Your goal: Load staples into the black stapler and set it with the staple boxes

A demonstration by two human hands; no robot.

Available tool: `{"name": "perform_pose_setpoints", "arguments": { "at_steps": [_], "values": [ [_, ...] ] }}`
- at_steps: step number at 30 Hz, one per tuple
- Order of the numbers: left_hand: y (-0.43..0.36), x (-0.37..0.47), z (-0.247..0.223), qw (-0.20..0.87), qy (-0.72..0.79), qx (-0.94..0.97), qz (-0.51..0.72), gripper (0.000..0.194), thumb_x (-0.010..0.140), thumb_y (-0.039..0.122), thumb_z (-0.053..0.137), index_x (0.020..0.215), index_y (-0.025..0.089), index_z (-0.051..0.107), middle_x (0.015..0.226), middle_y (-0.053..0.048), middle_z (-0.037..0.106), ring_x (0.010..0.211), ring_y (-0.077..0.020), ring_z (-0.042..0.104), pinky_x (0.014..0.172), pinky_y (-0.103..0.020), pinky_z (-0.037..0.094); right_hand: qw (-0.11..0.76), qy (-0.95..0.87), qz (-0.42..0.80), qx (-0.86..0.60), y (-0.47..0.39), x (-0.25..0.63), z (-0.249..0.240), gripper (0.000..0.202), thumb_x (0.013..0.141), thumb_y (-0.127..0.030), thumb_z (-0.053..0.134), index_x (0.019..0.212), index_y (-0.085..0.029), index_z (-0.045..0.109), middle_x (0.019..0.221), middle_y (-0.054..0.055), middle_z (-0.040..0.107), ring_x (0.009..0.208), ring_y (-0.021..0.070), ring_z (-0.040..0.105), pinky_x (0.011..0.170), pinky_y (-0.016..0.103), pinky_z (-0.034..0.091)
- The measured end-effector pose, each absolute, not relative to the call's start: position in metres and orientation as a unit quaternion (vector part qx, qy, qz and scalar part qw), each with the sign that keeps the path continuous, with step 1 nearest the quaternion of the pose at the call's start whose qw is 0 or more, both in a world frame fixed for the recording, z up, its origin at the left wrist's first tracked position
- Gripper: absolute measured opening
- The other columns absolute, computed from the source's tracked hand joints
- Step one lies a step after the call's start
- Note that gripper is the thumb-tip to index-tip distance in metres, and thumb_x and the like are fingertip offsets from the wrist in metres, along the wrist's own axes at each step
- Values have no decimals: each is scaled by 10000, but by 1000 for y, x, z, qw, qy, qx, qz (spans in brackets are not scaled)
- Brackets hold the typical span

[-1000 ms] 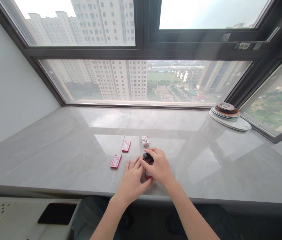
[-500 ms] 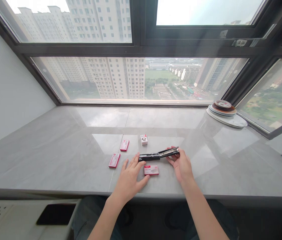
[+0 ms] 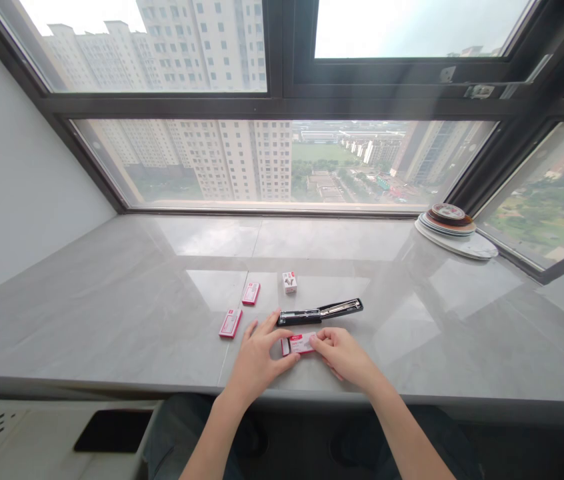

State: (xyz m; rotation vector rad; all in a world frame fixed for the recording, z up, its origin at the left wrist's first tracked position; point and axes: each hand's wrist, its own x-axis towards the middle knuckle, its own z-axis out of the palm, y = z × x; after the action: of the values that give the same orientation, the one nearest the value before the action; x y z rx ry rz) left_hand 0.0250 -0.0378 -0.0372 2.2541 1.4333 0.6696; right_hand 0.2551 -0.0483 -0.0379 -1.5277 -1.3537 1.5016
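Observation:
A black stapler (image 3: 300, 317) lies opened out on the counter, its hinged part angled up to the right and its metal inside showing. Just in front of it is a small red-and-white staple box (image 3: 301, 343), with a dark strip showing near its left end. My left hand (image 3: 257, 353) has thumb and index finger on either side of that end, while other fingertips reach the stapler's left tip. The box's right end is pinched by my right hand (image 3: 345, 357).
Two more red-and-white boxes (image 3: 231, 323) (image 3: 251, 294) lie to the left. A small white box (image 3: 289, 283) stands behind the stapler. Stacked plates (image 3: 457, 243) sit at the back right by the window. The grey counter's front edge (image 3: 112, 385) runs before my legs.
My right hand has let go of the stapler's raised part and moved down to the staple box. The box has shifted slightly left between my left thumb and index finger.

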Motion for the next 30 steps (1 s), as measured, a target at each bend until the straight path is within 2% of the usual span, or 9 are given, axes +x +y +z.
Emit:
{"name": "perform_pose_setpoints", "arguments": {
  "at_steps": [6,9,13,18,22,26,30],
  "values": [
    [-38,21,-35,204,500,806,241,267,890,413,740,1141,330,702,1664,-15,373,1532,-262,376,1284,-534,213,267,-525,500,-635,-47,276,-37,358,958,-545,574,858,-202,604,498,-62,508,348,113,393,362,243,252],
    [-39,23,-35,197,501,808,240,267,888,393,733,1137,314,681,1671,-24,358,1543,-256,356,1292,-526,194,270,-561,390,-678,-49,283,-27,329,935,-540,622,866,-218,607,517,-56,533,440,141,469,443,252,297],
    [-42,25,-35,191,500,810,238,272,897,364,712,1159,312,657,1676,-31,346,1550,-244,338,1297,-522,170,318,-626,282,-654,-41,265,-9,277,994,-487,543,1036,-247,675,549,-53,550,563,183,562,556,276,355],
    [-44,26,-33,179,494,818,232,297,903,351,691,1193,315,636,1669,-31,362,1565,-237,305,1300,-528,158,310,-654,317,-614,-24,227,-5,245,984,-411,546,1068,-235,694,591,-31,641,628,200,628,611,284,412],
    [-44,27,-33,176,493,821,231,305,911,338,675,1213,329,630,1659,-21,383,1572,-233,287,1296,-541,166,336,-609,409,-590,-16,215,-16,280,971,-425,554,1092,-200,671,601,-24,669,551,173,616,568,264,446],
    [-43,26,-34,177,494,819,230,321,901,338,686,1218,335,635,1655,-14,391,1570,-249,292,1294,-547,172,383,-545,463,-584,-11,209,-27,329,915,-462,624,1087,-183,653,569,-55,602,457,140,513,465,239,398],
    [-42,26,-34,181,490,821,231,319,905,338,681,1221,338,638,1653,1,395,1573,-247,286,1296,-536,170,407,-572,421,-574,-6,200,-25,227,912,-421,634,955,-202,677,532,-79,506,478,123,462,503,231,381]
  ]
}}
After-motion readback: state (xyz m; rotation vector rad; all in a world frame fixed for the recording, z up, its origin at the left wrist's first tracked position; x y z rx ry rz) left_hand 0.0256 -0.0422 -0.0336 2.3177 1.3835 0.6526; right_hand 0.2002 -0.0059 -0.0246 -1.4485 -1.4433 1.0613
